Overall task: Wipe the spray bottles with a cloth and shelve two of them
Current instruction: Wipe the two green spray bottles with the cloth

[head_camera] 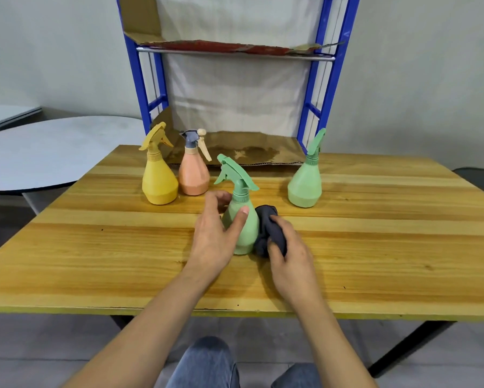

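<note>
Head view: the near green spray bottle (242,222) stands upright mid-tabletop (123,247). The left hand (217,233) wraps its body, thumb across the front. The right hand (288,256) clutches a dark cloth (267,228), bunched and touching the bottle's right side. Behind that bottle to the left stand a yellow bottle (159,177) and a pink bottle (194,172); behind to the right, a second green bottle (305,183). Beyond them rises the blue shelf (327,79), lined with cardboard. No readable labels show on any bottle.

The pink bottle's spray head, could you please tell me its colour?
Grey-blue spray head with a cream trigger, on the pink bottle; head view.
</note>
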`<state>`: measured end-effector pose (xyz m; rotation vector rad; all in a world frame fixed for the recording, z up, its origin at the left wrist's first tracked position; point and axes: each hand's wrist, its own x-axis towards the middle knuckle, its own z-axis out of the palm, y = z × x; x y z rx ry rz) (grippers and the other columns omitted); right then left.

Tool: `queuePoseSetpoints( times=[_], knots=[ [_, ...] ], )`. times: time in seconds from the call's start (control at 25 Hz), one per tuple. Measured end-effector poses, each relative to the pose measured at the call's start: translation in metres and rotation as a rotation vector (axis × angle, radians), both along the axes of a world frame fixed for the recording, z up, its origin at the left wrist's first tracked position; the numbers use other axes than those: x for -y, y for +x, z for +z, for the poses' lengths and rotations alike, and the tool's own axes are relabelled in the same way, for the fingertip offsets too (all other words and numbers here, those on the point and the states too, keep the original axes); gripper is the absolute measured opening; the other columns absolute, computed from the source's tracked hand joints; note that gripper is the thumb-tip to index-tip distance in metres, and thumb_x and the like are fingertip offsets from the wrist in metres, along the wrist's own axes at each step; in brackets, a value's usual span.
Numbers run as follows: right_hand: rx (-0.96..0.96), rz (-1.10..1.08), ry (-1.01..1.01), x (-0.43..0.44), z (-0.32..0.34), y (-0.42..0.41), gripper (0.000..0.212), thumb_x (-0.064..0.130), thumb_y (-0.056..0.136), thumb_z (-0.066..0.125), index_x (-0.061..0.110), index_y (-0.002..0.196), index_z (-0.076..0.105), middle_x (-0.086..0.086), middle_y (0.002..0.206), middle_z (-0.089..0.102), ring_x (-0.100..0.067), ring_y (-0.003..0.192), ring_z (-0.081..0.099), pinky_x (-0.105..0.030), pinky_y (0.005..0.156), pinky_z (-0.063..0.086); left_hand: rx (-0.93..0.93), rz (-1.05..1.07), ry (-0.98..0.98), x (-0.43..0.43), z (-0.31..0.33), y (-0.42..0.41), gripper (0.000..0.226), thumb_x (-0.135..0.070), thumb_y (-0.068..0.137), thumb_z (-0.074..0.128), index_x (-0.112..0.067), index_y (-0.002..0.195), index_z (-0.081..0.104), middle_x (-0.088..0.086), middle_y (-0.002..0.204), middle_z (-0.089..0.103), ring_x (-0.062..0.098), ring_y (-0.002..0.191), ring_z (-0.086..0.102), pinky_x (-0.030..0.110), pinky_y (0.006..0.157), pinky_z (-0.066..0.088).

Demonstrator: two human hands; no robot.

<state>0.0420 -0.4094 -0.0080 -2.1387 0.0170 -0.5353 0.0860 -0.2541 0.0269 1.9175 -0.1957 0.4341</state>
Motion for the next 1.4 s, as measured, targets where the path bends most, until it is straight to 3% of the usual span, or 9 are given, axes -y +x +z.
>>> queuePoseSetpoints(
  times=[0.24, 0.36, 0.44, 0.52, 0.68, 0.76, 0.96, 1.16, 1.4],
  knots=[
    [0.079, -0.198, 0.381, 0.007, 0.022, -0.006, 0.031, 0.016, 0.096, 0.061, 0.030, 0.123, 0.062, 0.019, 0.114, 0.065, 0.006, 0.106, 0.059, -0.026, 0.098, 0.048, -0.077, -0.067, 0.045, 0.004, 0.002, -0.002, 0.054, -0.059, 0.089, 0.066, -0.034, 0.136, 0.055, -0.008, 0.129, 0.047, 0.014, 0.124, 0.052, 0.039, 0.105, 0.049],
    [0.139, -0.237, 0.437, 0.001, 0.033, -0.006, 0.027, 0.018, 0.093, 0.064, 0.031, 0.117, 0.066, 0.019, 0.111, 0.068, 0.004, 0.104, 0.061, -0.029, 0.098, 0.050, -0.132, -0.260, 0.022, -0.019, -0.005, -0.002, 0.036, -0.033, 0.103, 0.055, -0.039, 0.139, 0.053, -0.014, 0.145, 0.046, 0.003, 0.134, 0.044, 0.031, 0.116, 0.039],
    [0.169, -0.202, 0.390, -0.011, 0.040, -0.005, 0.029, 0.019, 0.093, 0.064, 0.028, 0.121, 0.066, 0.014, 0.115, 0.069, -0.001, 0.108, 0.062, -0.027, 0.099, 0.049, -0.148, -0.357, 0.084, -0.031, -0.009, -0.003, 0.045, -0.027, 0.105, 0.053, -0.047, 0.144, 0.044, -0.022, 0.153, 0.043, -0.006, 0.138, 0.038, 0.023, 0.115, 0.036],
    [0.164, -0.130, 0.302, -0.027, 0.046, -0.005, 0.032, 0.023, 0.094, 0.063, 0.030, 0.125, 0.063, 0.011, 0.122, 0.062, 0.000, 0.111, 0.057, -0.015, 0.099, 0.043, -0.123, -0.392, 0.128, -0.033, -0.009, -0.005, 0.048, -0.036, 0.102, 0.055, -0.056, 0.142, 0.036, -0.030, 0.150, 0.040, -0.017, 0.137, 0.033, 0.019, 0.115, 0.036],
    [0.079, -0.042, 0.109, -0.041, 0.053, 0.004, 0.040, 0.029, 0.100, 0.055, 0.027, 0.139, 0.051, 0.006, 0.141, 0.044, -0.006, 0.128, 0.045, 0.007, 0.095, 0.022, -0.086, -0.419, 0.085, -0.032, -0.016, -0.001, 0.055, -0.034, 0.100, 0.059, -0.040, 0.152, 0.040, -0.011, 0.152, 0.047, -0.004, 0.141, 0.039, 0.032, 0.117, 0.041],
    [0.080, -0.026, 0.009, -0.037, 0.047, 0.005, 0.042, 0.024, 0.101, 0.052, 0.022, 0.143, 0.048, 0.003, 0.145, 0.045, -0.009, 0.131, 0.043, 0.001, 0.100, 0.022, -0.062, -0.423, 0.094, -0.032, -0.020, 0.001, 0.058, -0.038, 0.100, 0.058, -0.035, 0.155, 0.039, -0.010, 0.156, 0.044, -0.001, 0.144, 0.037, 0.036, 0.119, 0.039],
    [-0.045, -0.089, -0.102, -0.021, 0.016, -0.012, 0.046, 0.008, 0.096, 0.053, 0.015, 0.141, 0.052, -0.010, 0.139, 0.051, -0.025, 0.128, 0.050, -0.017, 0.100, 0.029, -0.037, -0.388, 0.119, -0.031, -0.025, 0.000, 0.056, -0.060, 0.097, 0.052, -0.059, 0.148, 0.029, -0.027, 0.157, 0.034, -0.008, 0.147, 0.027, 0.041, 0.123, 0.032],
    [0.173, -0.101, 0.029, -0.041, 0.048, 0.004, 0.042, 0.010, 0.096, 0.055, 0.016, 0.138, 0.054, 0.000, 0.133, 0.054, -0.008, 0.119, 0.049, 0.003, 0.096, 0.023, -0.024, -0.387, 0.119, -0.028, -0.021, 0.000, 0.055, -0.042, 0.099, 0.058, -0.055, 0.146, 0.032, -0.019, 0.150, 0.042, -0.018, 0.135, 0.035, 0.038, 0.118, 0.040],
    [0.021, -0.150, 0.014, -0.028, 0.018, -0.006, 0.042, 0.008, 0.094, 0.053, 0.014, 0.135, 0.057, -0.009, 0.130, 0.057, -0.026, 0.120, 0.054, -0.009, 0.092, 0.026, -0.055, -0.372, 0.158, -0.026, -0.017, -0.004, 0.053, -0.058, 0.095, 0.053, -0.074, 0.135, 0.023, -0.030, 0.142, 0.036, -0.030, 0.125, 0.028, 0.031, 0.119, 0.036]
  ],
)
